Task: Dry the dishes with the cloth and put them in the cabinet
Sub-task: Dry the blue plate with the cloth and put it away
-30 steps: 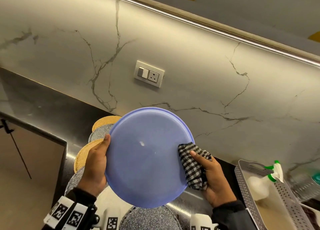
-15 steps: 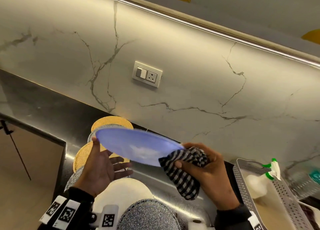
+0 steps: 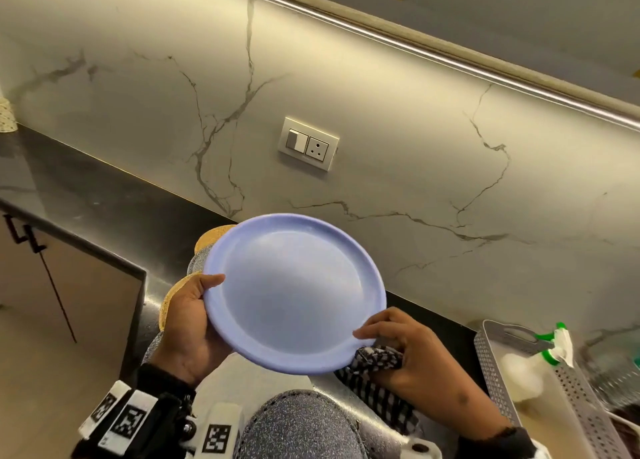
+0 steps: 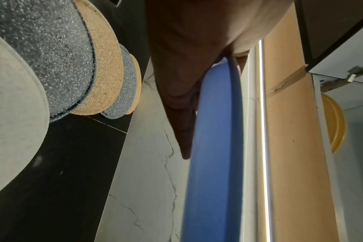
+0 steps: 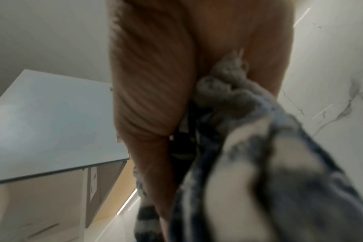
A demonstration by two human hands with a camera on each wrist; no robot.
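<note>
A round blue plate (image 3: 294, 292) is held up over the counter, its hollow side facing me. My left hand (image 3: 188, 323) grips its left rim, thumb on top and fingers behind; the left wrist view shows the blue plate (image 4: 213, 147) edge-on beside my fingers (image 4: 182, 114). My right hand (image 3: 408, 358) grips a black-and-white checked cloth (image 3: 377, 365) bunched under the plate's lower right rim, with fingertips touching that rim. The right wrist view shows the checked cloth (image 5: 259, 155) close up and blurred in the palm.
Grey speckled and cork round mats (image 3: 298, 427) lie on the dark counter (image 3: 104, 199) below the plate. A grey perforated basket (image 3: 495, 372) with a spray bottle (image 3: 550, 347) stands at the right. An open upper cabinet holds a yellow plate (image 4: 335, 124). A socket (image 3: 308, 143) sits on the marble wall.
The plate was flipped from its back facing me, through flat, to its hollow side facing me. My left hand regripped the left rim; the cloth moved under the lower right rim.
</note>
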